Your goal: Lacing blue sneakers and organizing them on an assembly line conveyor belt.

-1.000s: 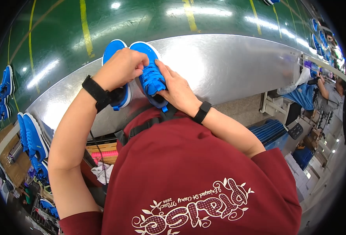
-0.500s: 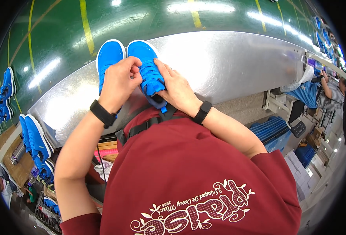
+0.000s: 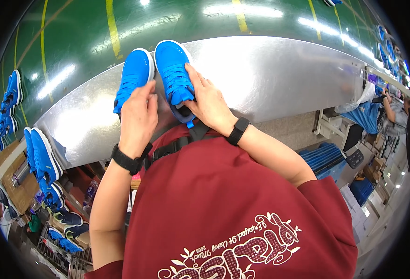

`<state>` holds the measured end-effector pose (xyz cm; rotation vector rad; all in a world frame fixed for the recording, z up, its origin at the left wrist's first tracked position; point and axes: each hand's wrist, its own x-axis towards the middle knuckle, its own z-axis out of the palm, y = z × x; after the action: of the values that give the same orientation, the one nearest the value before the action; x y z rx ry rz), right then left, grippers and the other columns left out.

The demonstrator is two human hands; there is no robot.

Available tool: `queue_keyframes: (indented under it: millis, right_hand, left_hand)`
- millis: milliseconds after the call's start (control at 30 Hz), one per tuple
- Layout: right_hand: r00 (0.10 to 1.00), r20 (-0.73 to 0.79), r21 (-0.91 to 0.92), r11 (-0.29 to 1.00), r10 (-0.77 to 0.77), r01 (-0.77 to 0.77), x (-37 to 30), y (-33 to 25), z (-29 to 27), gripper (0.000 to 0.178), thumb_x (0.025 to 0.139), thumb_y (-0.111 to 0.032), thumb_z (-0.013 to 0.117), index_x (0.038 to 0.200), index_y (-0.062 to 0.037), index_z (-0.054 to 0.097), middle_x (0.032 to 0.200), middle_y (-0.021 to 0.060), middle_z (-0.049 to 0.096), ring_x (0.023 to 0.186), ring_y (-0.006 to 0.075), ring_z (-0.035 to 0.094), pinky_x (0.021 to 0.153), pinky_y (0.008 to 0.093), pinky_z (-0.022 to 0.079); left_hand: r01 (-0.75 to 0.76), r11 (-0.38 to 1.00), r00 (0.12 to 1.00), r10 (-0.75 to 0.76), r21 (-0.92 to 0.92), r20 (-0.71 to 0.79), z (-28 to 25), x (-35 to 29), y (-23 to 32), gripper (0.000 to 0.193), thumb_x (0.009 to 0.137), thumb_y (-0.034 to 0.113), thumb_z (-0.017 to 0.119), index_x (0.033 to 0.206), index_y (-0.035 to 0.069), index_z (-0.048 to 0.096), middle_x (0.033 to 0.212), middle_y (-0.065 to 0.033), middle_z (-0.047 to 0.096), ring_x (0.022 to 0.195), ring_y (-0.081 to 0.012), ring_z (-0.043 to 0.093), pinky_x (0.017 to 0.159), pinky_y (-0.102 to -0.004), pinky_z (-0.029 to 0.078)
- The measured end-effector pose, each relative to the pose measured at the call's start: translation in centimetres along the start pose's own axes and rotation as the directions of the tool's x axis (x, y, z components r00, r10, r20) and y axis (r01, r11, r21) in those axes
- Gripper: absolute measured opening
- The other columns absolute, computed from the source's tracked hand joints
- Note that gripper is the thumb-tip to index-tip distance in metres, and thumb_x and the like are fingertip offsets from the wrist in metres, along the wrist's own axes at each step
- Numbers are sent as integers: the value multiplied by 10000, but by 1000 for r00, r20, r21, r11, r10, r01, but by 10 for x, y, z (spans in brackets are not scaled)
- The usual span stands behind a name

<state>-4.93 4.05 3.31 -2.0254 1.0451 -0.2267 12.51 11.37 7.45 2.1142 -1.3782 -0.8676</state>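
Observation:
Two bright blue sneakers lie side by side on a shiny metal table [image 3: 279,74], toes pointing away from me. My left hand [image 3: 137,116] grips the heel end of the left sneaker [image 3: 133,79]. My right hand [image 3: 207,100] holds the right sneaker [image 3: 174,74] along its side and heel, fingers laid over the laces. Both wrists wear black bands. My red shirt fills the lower middle of the view.
A green floor with yellow lines [image 3: 109,23] lies beyond the table. More blue sneakers stand in a row at the left [image 3: 40,158] and far left [image 3: 9,97]. At the right, another person in blue [image 3: 370,116] works beside stacked blue trays [image 3: 328,158].
My left hand slid back from over the left sneaker toward its heel, uncovering the whole shoe. The pair now sits a little farther out on the table.

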Motion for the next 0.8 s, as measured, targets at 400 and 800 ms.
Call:
queue_keyframes:
  millis: [400, 800]
  right_hand:
    - [1000, 9, -20, 1000, -22, 22, 3, 6, -5, 843, 760, -190, 726, 1425, 15, 249, 1270, 278, 480, 1090, 433, 521, 909, 453, 461]
    - [997, 76, -35, 999, 36, -33, 4, 0, -7, 860, 750, -179, 726, 1427, 19, 234, 1280, 253, 476, 1036, 414, 536, 888, 448, 470]
  left_hand:
    - [-202, 978, 943, 207, 44, -261, 29, 7, 3, 246, 846, 17, 583, 1087, 21, 636, 932, -125, 646, 873, -304, 626, 767, -360, 508]
    - [-294, 934, 945, 317, 204, -87, 17, 42, -4, 92, 795, 52, 661, 872, 11, 634, 834, -104, 644, 748, -273, 639, 663, -347, 507]
